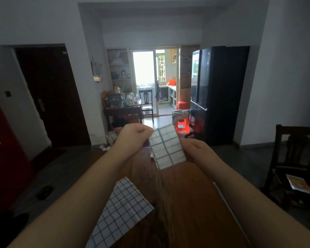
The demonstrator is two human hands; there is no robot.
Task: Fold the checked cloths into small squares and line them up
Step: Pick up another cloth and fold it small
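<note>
A dark door (pixel 52 95) stands in the wall on the far left. Nearer, at lower left, an unfolded checked cloth (pixel 122 208), white with thin dark lines, lies flat on the wooden desk (pixel 195 203), with one corner pointing away from the person and the left forearm passing over its left part.

Above the desk, the left hand (pixel 134 134) is raised with its fingers (pixel 147 130) clenched, pinching the upper left corner of a folded checked cloth (pixel 166 145). This cloth is a narrow strip held in the air between the two hands and tilted to one side. The right hand (pixel 195 149) grips its right edge; those fingers are mostly hidden behind the fabric.

Beyond the hands stands a red stool (pixel 182 125), then a tall black fridge (pixel 218 93). A dark wooden chair (pixel 297 158) stands at the far right.
</note>
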